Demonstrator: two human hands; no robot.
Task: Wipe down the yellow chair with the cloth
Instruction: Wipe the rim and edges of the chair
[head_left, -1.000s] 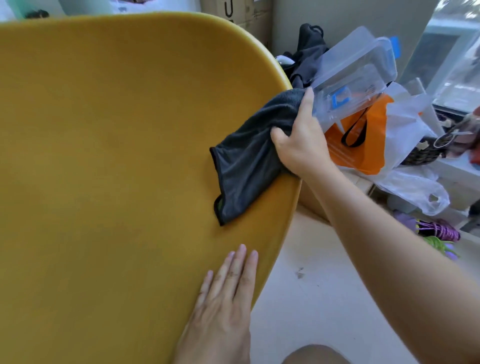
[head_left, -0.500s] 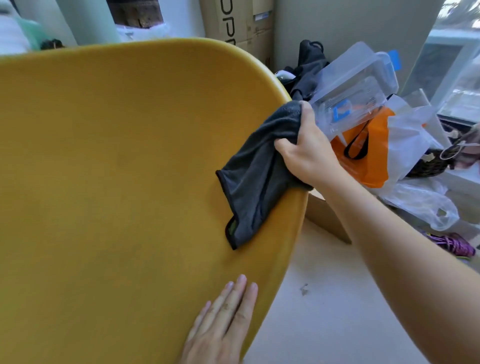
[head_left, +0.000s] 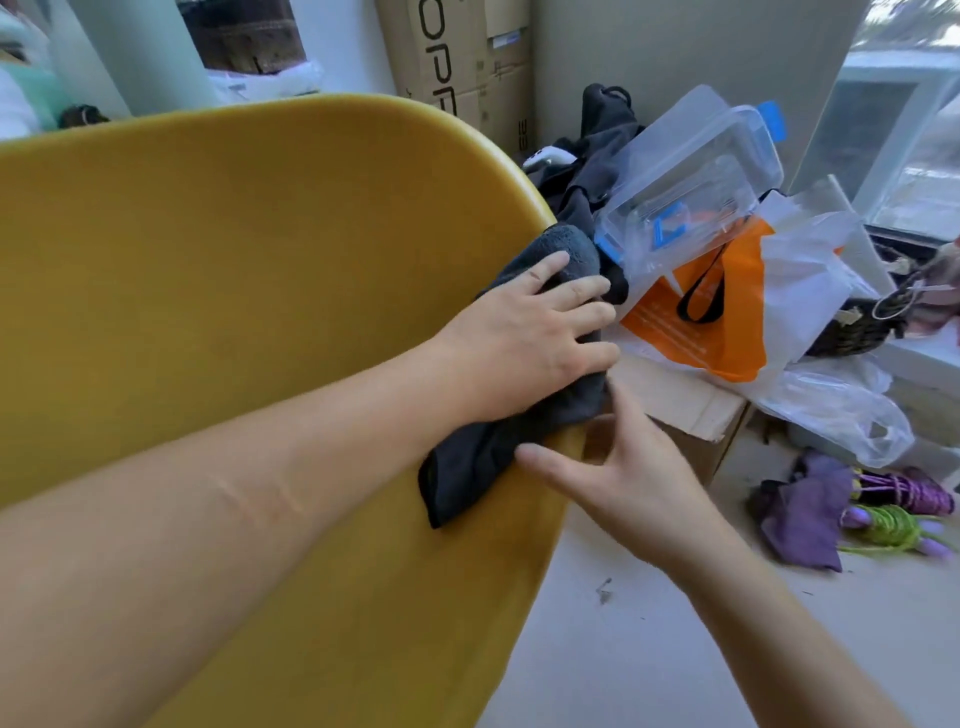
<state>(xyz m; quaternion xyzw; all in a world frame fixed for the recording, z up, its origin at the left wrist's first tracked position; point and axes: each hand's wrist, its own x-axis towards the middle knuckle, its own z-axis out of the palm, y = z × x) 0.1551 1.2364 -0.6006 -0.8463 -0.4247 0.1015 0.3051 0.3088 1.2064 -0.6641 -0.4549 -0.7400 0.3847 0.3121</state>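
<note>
- While the left hand (head_left: 524, 338) presses flat on the dark grey cloth (head_left: 467, 467), we see its grip apart: the fingers are straight and spread over the fabric, curled round nothing.
- The cloth lies draped on the right-hand edge of the yellow chair (head_left: 234, 260). Its upper end is bunched at the rim by the fingertips, and its lower corner hangs loose on the chair's yellow face.
- The left forearm crosses the chair's shell from the lower left of the view.
- The right hand (head_left: 623, 467) comes in from the lower right, at the same edge and just below the left hand. Its grip is likewise apart, the fingers splayed and straight.
- We see the right thumb lying on the yellow face beside the cloth's lower part, and the forefinger pointing up to the cloth's edge. Whether the other fingers touch the chair's back we cannot tell.
- Beyond the chair's edge a clear plastic box (head_left: 691, 182) sits tilted on a heap, over an orange bag (head_left: 717, 332) with a black handle and a white plastic bag (head_left: 800, 291). Black fabric (head_left: 597, 145) lies behind the box.
- A low cardboard box (head_left: 685, 405) sits under the heap, near the right hand. A taller printed carton (head_left: 457, 52) stands behind the chair.
- On the pale floor (head_left: 623, 649), purple and green bundles (head_left: 800, 514) lie to the right, well apart from the chair.
</note>
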